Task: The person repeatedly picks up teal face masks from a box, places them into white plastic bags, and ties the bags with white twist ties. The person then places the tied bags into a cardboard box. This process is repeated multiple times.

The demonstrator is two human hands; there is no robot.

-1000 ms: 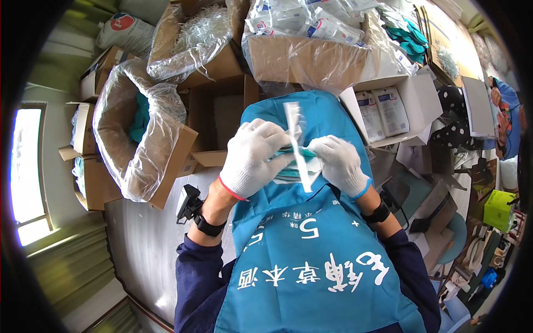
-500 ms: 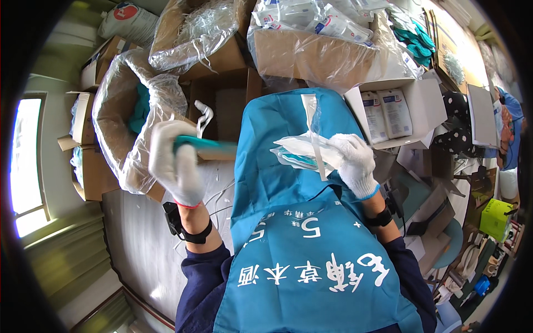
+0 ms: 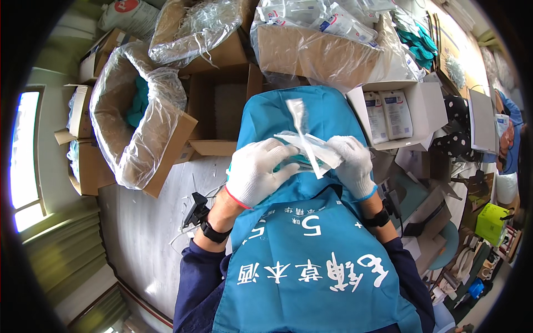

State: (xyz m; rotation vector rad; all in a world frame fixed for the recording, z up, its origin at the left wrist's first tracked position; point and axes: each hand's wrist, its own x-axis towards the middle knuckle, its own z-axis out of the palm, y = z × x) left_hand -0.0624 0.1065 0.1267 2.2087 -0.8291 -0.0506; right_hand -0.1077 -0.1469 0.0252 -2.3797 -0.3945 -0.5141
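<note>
A clear-and-white pouch point(image 3: 321, 149) lies over my lap, with a narrow white strip point(image 3: 308, 145) across it. My right hand point(image 3: 351, 164), in a white knit glove with a blue cuff edge, pinches the pouch's right end. My left hand point(image 3: 259, 170), in a matching glove with a red cuff edge, is at the opposite end, fingers closed round a folded teal piece that looks like a rubber glove. Most of that piece is hidden by my fingers and the pouch film. Beneath both hands spreads the blue apron point(image 3: 322, 238).
A plastic-lined carton point(image 3: 166, 150) with teal gloves stands at left, beside an open brown carton point(image 3: 219, 105). Farther off is a large carton point(image 3: 316, 58) of white packets. At right, a white box point(image 3: 425, 114) holds upright packets. Grey floor point(image 3: 144, 222) lies at left.
My left hand has moved right, from beside the cartons to the pouch, carrying the teal piece. A white curled scrap near the brown carton is gone from view. My right hand has barely moved.
</note>
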